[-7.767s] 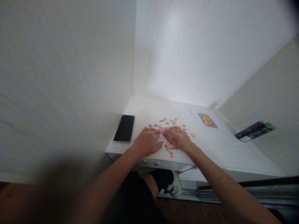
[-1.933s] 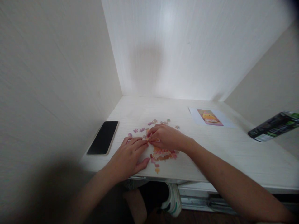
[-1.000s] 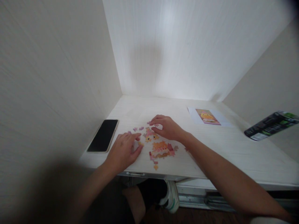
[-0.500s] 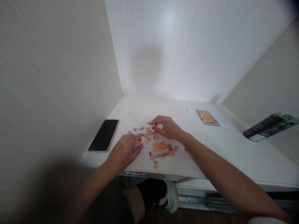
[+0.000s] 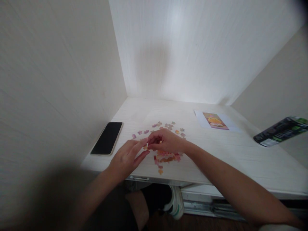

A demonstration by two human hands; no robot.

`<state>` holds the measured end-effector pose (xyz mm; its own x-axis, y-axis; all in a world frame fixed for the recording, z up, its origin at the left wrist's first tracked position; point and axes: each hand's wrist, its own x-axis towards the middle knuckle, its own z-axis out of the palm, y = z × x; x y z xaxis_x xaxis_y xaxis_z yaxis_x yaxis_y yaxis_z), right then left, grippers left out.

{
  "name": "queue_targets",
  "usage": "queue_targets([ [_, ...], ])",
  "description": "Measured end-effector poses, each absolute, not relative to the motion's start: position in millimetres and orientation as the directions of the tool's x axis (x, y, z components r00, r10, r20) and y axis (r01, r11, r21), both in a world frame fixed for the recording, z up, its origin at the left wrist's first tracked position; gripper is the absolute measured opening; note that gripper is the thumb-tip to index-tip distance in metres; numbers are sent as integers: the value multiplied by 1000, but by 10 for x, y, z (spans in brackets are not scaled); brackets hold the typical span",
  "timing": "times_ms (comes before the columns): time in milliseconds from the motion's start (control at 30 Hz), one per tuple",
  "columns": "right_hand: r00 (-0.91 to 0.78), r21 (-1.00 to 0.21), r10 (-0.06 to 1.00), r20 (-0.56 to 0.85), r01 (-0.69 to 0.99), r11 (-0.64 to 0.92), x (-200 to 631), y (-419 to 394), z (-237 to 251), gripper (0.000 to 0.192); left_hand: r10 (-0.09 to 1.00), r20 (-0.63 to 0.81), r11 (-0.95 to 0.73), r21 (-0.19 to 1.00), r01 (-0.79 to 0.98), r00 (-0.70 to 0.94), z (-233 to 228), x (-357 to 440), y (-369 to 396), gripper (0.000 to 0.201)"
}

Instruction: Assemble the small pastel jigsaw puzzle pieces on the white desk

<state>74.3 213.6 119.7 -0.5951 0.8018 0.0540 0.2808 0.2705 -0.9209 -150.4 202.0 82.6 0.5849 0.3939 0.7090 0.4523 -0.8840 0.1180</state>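
My left hand [image 5: 128, 157] is at the left of a spread of jigsaw pieces, its thumb and fingers closed around a small yellow puzzle piece [image 5: 145, 147]. My right hand [image 5: 166, 141] meets it there, fingertips pinched at the same piece. Under and in front of my right hand lies a partly joined puzzle section [image 5: 166, 158] in pink, white and orange; its upper part is hidden by the hand. Loose purple and pink pieces [image 5: 146, 131] lie beyond my hands, and a yellow piece [image 5: 177, 132] is among them. One orange piece [image 5: 160, 171] sits near the table's front edge.
A dark-screened phone [image 5: 107, 138] lies at the left beside the side wall. At the back right is a paper sheet [image 5: 232, 125] with a printed yellow duck picture [image 5: 216, 121]. A black and green can [image 5: 280, 132] stands at the right on the white table [image 5: 216, 157].
My right hand has moved left and toward me, from the far pieces to my left hand's fingertips. This uncovers several loose pieces at the back and covers the joined duck-face pieces.
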Motion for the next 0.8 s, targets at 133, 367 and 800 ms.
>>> queue_targets([
  [133,-496,-911,860,119,291,294,790,2206,1157,21,437,731,-852,150,501,525,869,-1501,2028,52],
  [367,-242,-888,929,279,303,346,997,2401,1161,36,660,672,-708,409,576,335,978,-1518,2130,8],
  [800,-336,-864,925,176,399,309,1099,2462,1069,28,750,612,-631,547,549,251,974,-1538,2194,15],
])
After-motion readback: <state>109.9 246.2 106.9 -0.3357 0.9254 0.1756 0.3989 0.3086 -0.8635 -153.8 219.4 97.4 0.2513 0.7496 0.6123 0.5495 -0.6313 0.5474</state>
